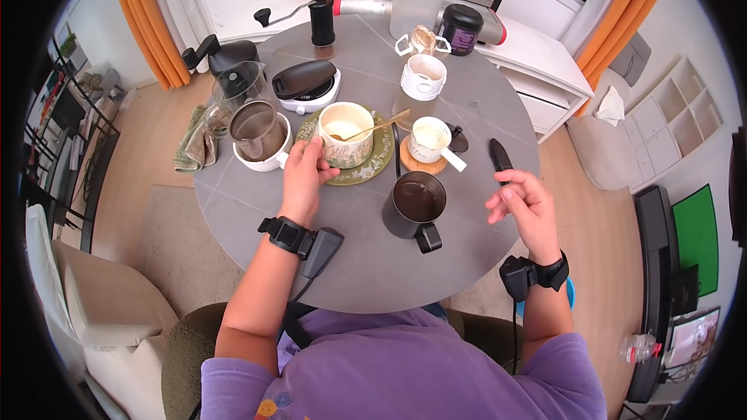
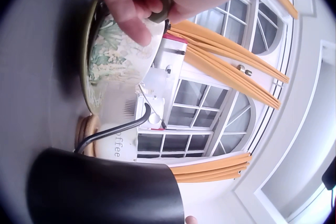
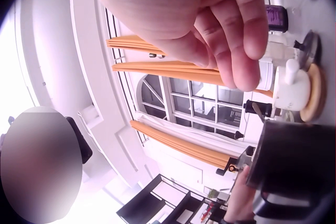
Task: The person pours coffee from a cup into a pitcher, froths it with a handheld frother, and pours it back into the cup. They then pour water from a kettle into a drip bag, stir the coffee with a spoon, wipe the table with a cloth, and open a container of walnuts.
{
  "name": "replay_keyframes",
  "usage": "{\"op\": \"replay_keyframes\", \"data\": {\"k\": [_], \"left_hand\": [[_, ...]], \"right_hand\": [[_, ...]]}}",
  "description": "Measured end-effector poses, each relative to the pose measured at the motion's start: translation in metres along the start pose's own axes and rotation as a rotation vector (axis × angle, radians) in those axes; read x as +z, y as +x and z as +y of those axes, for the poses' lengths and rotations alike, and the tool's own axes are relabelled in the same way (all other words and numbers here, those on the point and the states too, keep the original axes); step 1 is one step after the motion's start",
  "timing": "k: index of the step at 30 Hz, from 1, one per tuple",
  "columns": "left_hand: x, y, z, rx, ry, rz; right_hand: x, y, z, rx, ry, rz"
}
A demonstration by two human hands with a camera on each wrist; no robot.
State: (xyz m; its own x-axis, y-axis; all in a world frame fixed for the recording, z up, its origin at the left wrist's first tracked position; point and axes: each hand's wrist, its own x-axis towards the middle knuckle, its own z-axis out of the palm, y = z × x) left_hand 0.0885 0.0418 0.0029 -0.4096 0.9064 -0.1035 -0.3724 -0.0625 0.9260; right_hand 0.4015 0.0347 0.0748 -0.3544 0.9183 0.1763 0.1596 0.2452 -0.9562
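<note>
My left hand (image 1: pixel 302 179) grips the handle of a white floral cup (image 1: pixel 348 157); the left wrist view shows the fingers curled at its olive handle (image 2: pixel 164 2). The cup stands upright on a green patterned saucer (image 1: pixel 380 162), with a golden spoon (image 1: pixel 383 124) leaning in it. My right hand (image 1: pixel 526 206) hovers over the table's right edge, fingers loosely bent and holding nothing. Just beyond it lies a slim black object (image 1: pixel 499 153). Between the hands stands a black pitcher (image 1: pixel 401 216) with dark liquid inside.
A white handled coffee cup (image 1: pixel 424 149) sits on a wooden coaster (image 1: pixel 419 165) behind the pitcher. At left are a white mug (image 1: pixel 257 162) holding a metal filter cup, and a white scale (image 1: pixel 317 101). A hand grinder (image 1: pixel 321 23) and tall translucent container (image 1: pixel 419 0) stand farther back.
</note>
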Motion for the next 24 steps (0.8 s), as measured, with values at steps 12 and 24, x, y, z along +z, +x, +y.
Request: {"op": "replay_keyframes", "data": {"k": [12, 24], "left_hand": [[-0.006, -0.009, 0.023, 0.211, 0.896, -0.08], [-0.02, -0.016, 0.017, 0.499, 1.021, -0.062]], "right_hand": [[-0.002, -0.002, 0.01, 0.044, 0.007, 0.02], [-0.038, 0.013, 0.055, 0.031, -0.249, 0.388]]}}
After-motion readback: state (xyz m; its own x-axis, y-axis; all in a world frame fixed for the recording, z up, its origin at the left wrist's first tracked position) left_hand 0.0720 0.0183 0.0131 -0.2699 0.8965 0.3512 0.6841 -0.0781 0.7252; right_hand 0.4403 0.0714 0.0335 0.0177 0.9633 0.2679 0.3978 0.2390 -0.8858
